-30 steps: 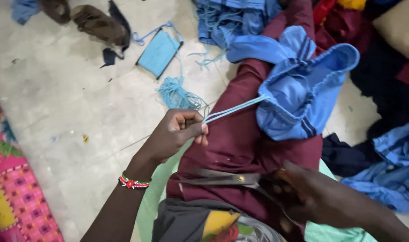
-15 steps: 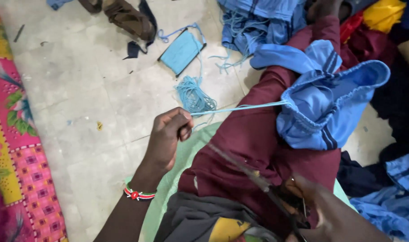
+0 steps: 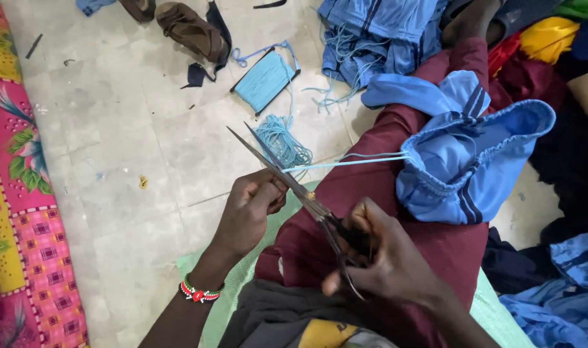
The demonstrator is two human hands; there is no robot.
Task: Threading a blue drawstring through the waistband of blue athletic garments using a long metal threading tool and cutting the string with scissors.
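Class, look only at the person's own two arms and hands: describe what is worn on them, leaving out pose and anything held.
Both forearms are bare, with no sleeves or gloves in view. The left hand has a beaded wristband of red, white and dark beads at its wrist. The right hand shows no wristband; no ring can be made out on either hand.

A grey tiled floor (image 3: 113,129) is shown. Directly on it are laid a light-blue cord card (image 3: 265,80), a loose cord bundle (image 3: 282,142), brown sandals (image 3: 191,29), a patterned pink mat (image 3: 23,212), a green mat (image 3: 229,283) and piled blue garments (image 3: 378,32)
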